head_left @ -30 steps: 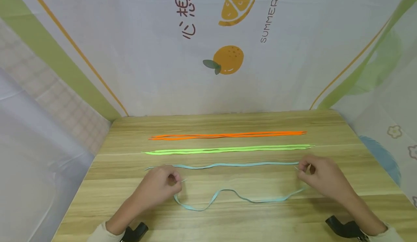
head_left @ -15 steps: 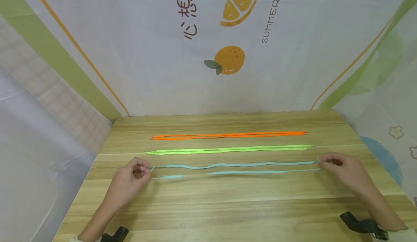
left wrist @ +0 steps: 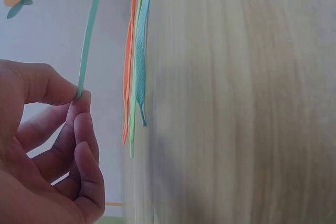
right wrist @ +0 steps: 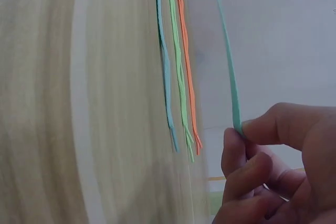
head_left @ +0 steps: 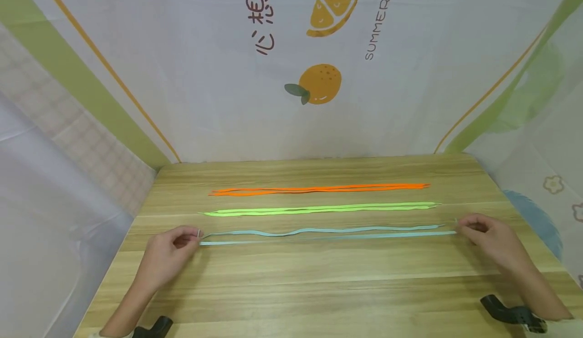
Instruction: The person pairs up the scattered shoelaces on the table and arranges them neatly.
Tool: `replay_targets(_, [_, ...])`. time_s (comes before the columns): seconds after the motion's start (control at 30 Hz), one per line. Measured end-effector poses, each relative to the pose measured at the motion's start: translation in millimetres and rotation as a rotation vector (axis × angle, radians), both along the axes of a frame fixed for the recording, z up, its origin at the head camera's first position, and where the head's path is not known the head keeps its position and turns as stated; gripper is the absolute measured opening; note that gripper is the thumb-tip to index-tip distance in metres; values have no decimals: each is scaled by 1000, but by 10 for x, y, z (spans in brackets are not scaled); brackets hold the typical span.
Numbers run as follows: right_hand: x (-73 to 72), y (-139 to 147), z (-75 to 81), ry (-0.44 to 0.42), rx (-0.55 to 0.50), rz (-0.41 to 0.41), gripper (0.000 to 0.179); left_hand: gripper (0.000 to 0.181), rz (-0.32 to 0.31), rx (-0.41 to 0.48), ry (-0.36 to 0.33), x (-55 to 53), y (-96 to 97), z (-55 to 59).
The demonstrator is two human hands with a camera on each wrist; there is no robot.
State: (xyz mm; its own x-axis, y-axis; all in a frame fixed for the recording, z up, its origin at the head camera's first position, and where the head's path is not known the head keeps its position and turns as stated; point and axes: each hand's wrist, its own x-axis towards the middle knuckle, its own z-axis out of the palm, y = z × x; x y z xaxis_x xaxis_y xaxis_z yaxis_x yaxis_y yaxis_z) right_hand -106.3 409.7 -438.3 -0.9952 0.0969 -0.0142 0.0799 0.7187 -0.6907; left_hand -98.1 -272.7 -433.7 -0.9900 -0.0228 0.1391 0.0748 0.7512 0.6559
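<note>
A light blue shoelace [head_left: 364, 236] is stretched straight from side to side in the head view. My left hand [head_left: 166, 254] pinches one end between thumb and forefinger, and my right hand [head_left: 496, 242] pinches the other. In both wrist views the taut lace [left wrist: 90, 35] runs up from the pinched fingertips, above the tabletop. Just beyond it a second light blue shoelace [head_left: 328, 230] lies on the table, slightly wavy, its tip [right wrist: 174, 139] showing in the right wrist view.
Farther back on the wooden table [head_left: 300, 297] lie green shoelaces [head_left: 319, 209], then orange shoelaces [head_left: 328, 188], both stretched side to side. A white curtain [head_left: 205, 100] with fruit prints stands behind the table's far edge.
The held lace hung slack and curved nearer the front; now it is taut beside the lying blue one. My hands moved apart, left hand leftward, right hand rightward, still pinching the ends.
</note>
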Motion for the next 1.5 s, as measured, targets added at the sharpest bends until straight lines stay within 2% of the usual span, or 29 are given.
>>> replay_targets(0.2, [-1,-28,-2,20,-55,-22,38,10,4,5,4,-3,-2,-2])
replay_targets(0.37, [1,-13,-1,12,-43,-52,38,9,-11,3,0,9,-29,-2])
replay_targets(0.67, [-10,52,-28,-22,-29,-61,36,6,-77,-48,-28,0,-110,-27])
replay_targets(0.87, [-21,79,-99,-12,47,-16,29,5,-118,-111,-57,-43,-115,-49])
replay_targets(1.07, [-83,32,-150,16,116,25,26,8,-110,-208,-76,-118,-102,-78])
replay_targets(1.27, [-133,-56,-189,46,170,56,19,8,-114,-262,-61,-191,-103,-105])
replay_targets(1.5, [-163,-90,-216,56,197,56,22,8,-117,-303,-17,-260,-94,-122])
